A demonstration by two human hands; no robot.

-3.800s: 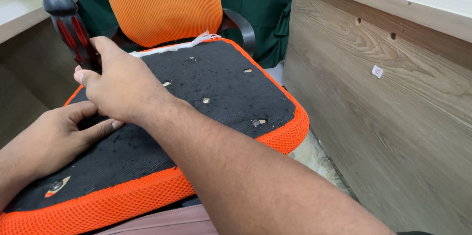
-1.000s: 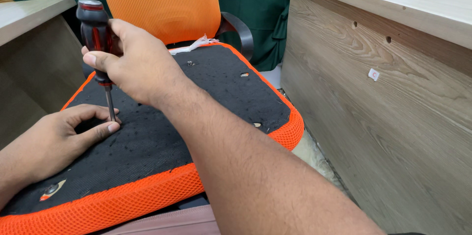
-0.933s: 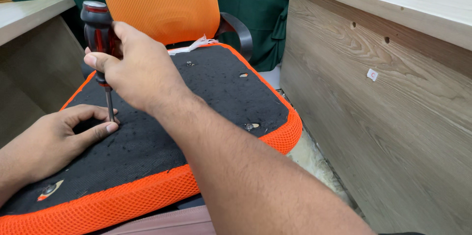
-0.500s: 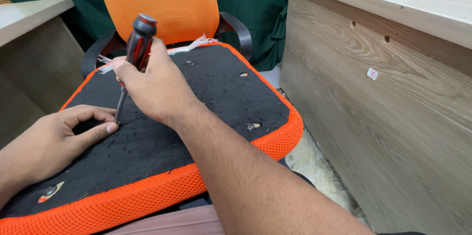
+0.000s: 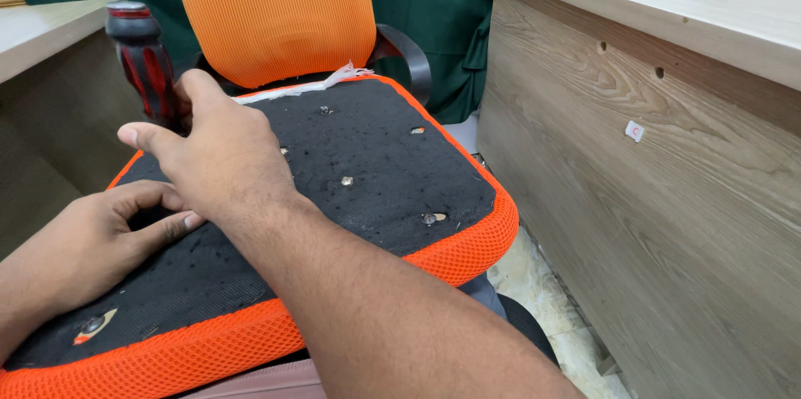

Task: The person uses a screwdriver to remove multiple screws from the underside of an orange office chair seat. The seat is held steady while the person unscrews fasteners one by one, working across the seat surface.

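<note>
While gripping screwdriver, right hand arched.

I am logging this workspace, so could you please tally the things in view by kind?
Screwdriver with a red and black handle: 1
Orange chair with a black seat underside: 1
Wooden desks: 2
Hands, left hand and right hand: 2
Total: 6

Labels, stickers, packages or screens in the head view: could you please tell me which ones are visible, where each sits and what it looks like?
Small white square sticker: on the wood-grain side panel of the desk at the right, slightly tilted, with a tiny red mark.
No packages, signs or screens are in view.
</note>
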